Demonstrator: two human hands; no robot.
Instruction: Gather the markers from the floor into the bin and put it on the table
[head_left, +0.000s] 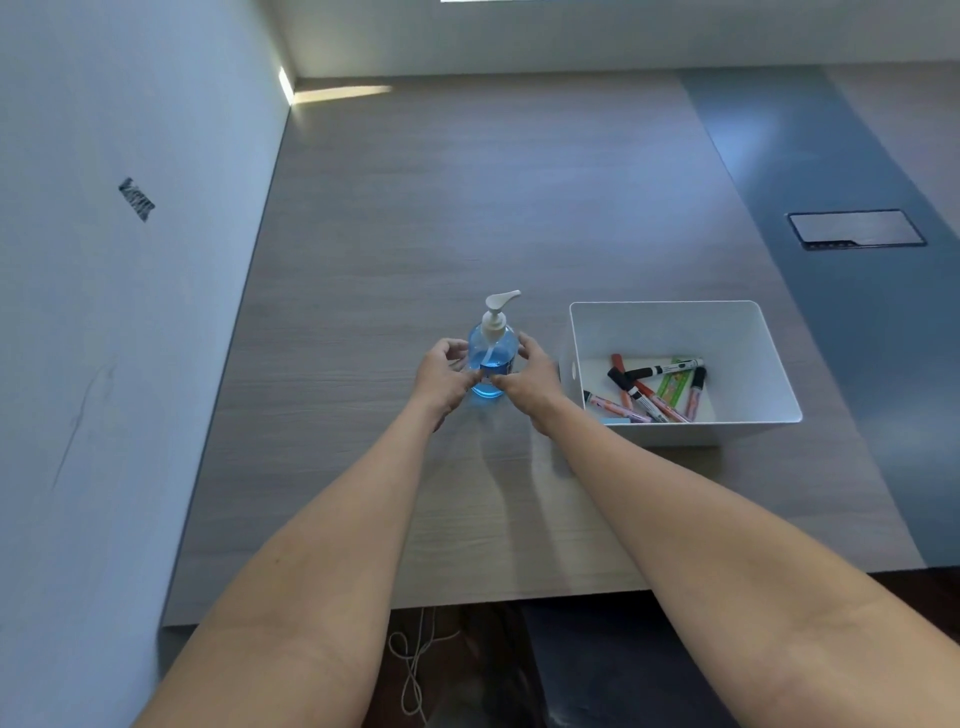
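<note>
A white plastic bin (675, 322) stands on the wooden table (415, 208), right of centre. Several markers (654, 387) with black and red caps lie jumbled in its bottom. Left of the bin stands a clear pump bottle (492, 345) of blue liquid with a white pump head. My left hand (444, 376) cups the bottle's left side and my right hand (530, 382) cups its right side, fingers curled around its lower half. Both hands are apart from the bin.
A white wall (130, 260) runs along the table's left edge. A dark strip with a recessed cover plate (854, 228) lies at the table's right. Below the near table edge, a pale cable (413, 670) loops on the dark floor.
</note>
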